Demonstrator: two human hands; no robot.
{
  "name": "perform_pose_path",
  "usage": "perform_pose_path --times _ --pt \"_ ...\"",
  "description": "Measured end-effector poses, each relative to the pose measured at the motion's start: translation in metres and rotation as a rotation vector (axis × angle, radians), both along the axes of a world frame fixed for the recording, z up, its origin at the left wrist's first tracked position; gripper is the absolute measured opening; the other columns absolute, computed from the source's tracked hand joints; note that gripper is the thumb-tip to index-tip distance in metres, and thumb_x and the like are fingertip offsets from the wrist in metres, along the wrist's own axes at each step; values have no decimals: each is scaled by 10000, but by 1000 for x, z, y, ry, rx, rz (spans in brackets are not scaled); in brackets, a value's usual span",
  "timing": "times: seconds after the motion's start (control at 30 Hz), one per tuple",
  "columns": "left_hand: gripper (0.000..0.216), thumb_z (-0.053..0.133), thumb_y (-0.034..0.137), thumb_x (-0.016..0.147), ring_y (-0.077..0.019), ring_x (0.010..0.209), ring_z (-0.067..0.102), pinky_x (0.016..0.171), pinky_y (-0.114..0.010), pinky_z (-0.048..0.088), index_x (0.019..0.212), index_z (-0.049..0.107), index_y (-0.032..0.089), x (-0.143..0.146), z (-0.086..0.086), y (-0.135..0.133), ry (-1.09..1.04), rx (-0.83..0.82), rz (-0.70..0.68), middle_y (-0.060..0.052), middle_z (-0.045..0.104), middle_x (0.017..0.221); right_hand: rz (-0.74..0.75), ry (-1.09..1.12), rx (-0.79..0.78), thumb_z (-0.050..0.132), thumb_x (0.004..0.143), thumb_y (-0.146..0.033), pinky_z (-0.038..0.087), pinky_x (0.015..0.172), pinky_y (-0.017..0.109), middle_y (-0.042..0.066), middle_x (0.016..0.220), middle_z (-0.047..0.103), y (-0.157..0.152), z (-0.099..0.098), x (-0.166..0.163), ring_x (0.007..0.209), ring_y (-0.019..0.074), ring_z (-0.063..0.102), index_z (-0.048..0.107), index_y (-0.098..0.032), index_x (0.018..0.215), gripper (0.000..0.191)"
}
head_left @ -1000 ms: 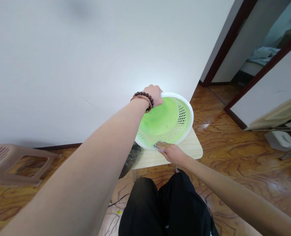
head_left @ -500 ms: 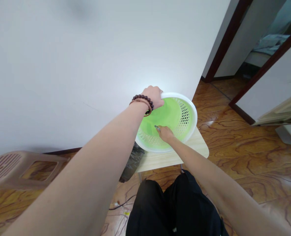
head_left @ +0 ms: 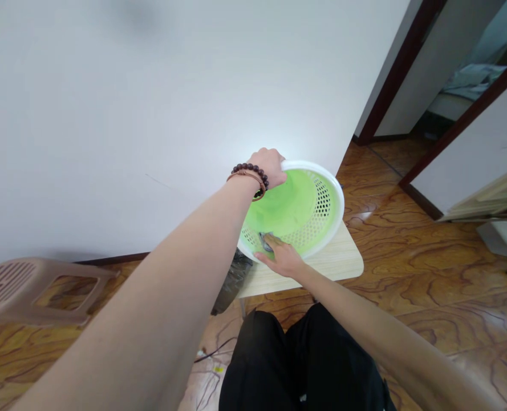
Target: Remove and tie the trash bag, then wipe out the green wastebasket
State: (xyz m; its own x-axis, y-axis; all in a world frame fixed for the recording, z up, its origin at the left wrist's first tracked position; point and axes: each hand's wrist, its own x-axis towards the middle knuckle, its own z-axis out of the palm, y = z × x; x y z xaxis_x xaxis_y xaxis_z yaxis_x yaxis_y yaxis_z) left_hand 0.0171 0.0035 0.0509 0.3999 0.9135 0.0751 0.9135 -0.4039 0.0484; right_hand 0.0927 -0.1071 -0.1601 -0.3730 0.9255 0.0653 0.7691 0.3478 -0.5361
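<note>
A green plastic basket with a white rim (head_left: 337, 200) and perforated sides tilts toward me on a small light wooden table (head_left: 343, 260). My left hand (head_left: 271, 165), a beaded bracelet on its wrist, is closed around the far left part of the rim. Low against the near inner wall, my right hand (head_left: 285, 258) presses a small grey cloth (head_left: 263, 241) with its fingers. The thumb lies out over the near rim. Most of the cloth is hidden under the fingers.
A dark plastic bag (head_left: 232, 284) hangs at the table's left side. A brown plastic stool (head_left: 35, 291) lies on its side at the left. Behind the basket rises a white wall (head_left: 171, 114); a doorway stands at the right. A thin cable (head_left: 214, 353) runs over the floor.
My right hand has moved from the basket's inside toward the near rim, drawing the grey cloth along the wall. My left hand keeps its grip on the rim.
</note>
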Motion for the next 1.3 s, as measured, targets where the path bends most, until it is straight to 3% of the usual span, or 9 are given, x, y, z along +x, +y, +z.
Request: perform_pose_path --times 0.1,0.2,0.4,0.57,0.73,0.93,1.13,1.3 --pt "339 489 253 646 -197 741 586 648 -283 449 929 672 216 0 0 0 15 -2 2 -72 628 815 38 24 14 435 760 -701 281 1066 369 141 1413 372 -8 -1 6 1308 247 325 339 -114 1385 863" --pt "347 485 267 650 -200 728 585 645 -287 450 938 672 217 -1 0 1 16 -1 -6 -76 629 811 56 60 67 554 784 -537 289 1068 344 121 1389 413 -17 -7 9 1290 223 359 372 -119 1369 742" --pt "361 496 281 651 -187 741 577 682 -271 443 965 664 225 -4 1 -1 16 -19 12 -60 628 791 52 249 144 514 854 -201 351 1016 281 29 1242 578 -40 -15 19 1168 151 504 569 -215 1195 346" --pt "366 491 263 644 -174 722 569 656 -260 434 964 666 227 -5 1 -3 35 -14 25 -49 621 766 69 297 44 522 838 -188 466 826 256 -12 1029 686 -46 -1 38 917 164 642 634 -264 1084 281" --pt "321 495 240 642 -185 731 571 645 -276 433 907 674 210 0 1 -2 13 11 -4 -59 622 772 -148 292 81 495 843 -220 472 729 257 19 900 704 -18 19 49 802 177 650 631 -212 1047 245" --pt "326 507 245 641 -187 738 569 657 -284 435 919 674 218 0 0 -2 15 -1 -6 -63 626 779 -149 136 102 444 823 -128 445 852 288 74 1054 672 35 26 39 936 200 627 578 -162 1156 361" --pt "333 504 253 650 -180 731 573 653 -276 437 936 673 224 0 0 -3 30 18 -4 -57 622 790 -164 76 87 369 872 -154 425 905 331 117 1092 647 68 16 23 992 215 599 521 -117 1218 380" --pt "344 517 263 659 -182 776 577 696 -274 444 966 670 227 1 -1 -4 15 -6 11 -56 627 840 -16 -4 93 430 831 -132 379 981 319 91 1202 586 63 -10 14 1117 200 524 594 -157 1160 368"
